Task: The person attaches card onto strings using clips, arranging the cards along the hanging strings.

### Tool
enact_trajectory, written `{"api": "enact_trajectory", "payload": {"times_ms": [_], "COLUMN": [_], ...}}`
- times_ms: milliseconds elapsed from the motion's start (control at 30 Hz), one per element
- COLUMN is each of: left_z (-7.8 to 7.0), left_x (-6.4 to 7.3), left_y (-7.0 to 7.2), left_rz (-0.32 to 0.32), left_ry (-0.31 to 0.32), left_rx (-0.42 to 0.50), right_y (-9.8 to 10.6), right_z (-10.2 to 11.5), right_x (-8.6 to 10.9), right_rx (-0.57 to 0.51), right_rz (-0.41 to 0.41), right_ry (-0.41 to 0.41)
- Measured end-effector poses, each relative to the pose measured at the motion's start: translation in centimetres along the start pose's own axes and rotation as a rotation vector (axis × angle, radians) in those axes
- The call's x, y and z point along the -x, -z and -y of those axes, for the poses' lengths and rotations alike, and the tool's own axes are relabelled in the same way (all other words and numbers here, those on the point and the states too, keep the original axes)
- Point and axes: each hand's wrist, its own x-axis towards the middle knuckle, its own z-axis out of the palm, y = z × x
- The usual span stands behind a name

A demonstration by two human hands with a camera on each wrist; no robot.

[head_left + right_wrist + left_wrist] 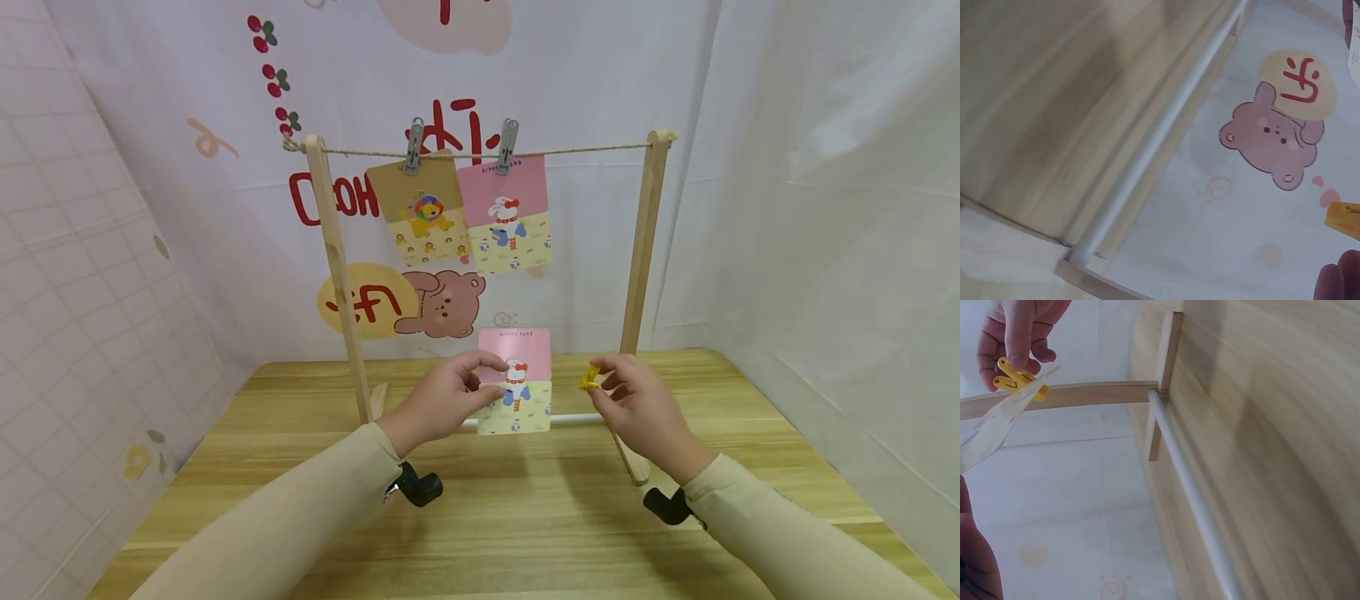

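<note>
In the head view my left hand point(442, 396) pinches the left edge of a pink and yellow card point(525, 418) with a white rabbit on it, held upright above the table. To its right, my right hand point(648, 412) pinches a yellow clothespin point(589, 379) between thumb and fingers, apart from the card. The left wrist view has the card point(994, 431) nearly edge-on, overlapping the clothespin point(1005, 382). Above, a brown lion card point(408, 187) and another rabbit card point(536, 196) hang from a string point(592, 150) by grey clothespins point(507, 146).
Two wooden posts point(643, 250) carry the string, and a white rod point(577, 418) joins them low down, behind the held card. Beneath is a wood-grain table point(480, 525). A printed white cloth point(585, 75) hangs at the back.
</note>
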Motion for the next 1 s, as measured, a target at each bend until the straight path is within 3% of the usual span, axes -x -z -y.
{"api": "enact_trajectory", "payload": {"times_ms": [567, 1000], "left_z": [-1.7, -2.9], "left_x": [-2.6, -4.6], "left_y": [0.4, 0.6], "left_rz": [-0.066, -0.091], "left_ry": [-0.040, -0.115], "left_rx": [-0.021, -0.018], "right_y": [1.4, 2.3], "right_z": [1.5, 2.2], "right_x": [-2.2, -4.0], "right_rx": [-0.018, -0.060], "right_rz": [-0.070, -0.142], "right_ry": [0.013, 0.022]}}
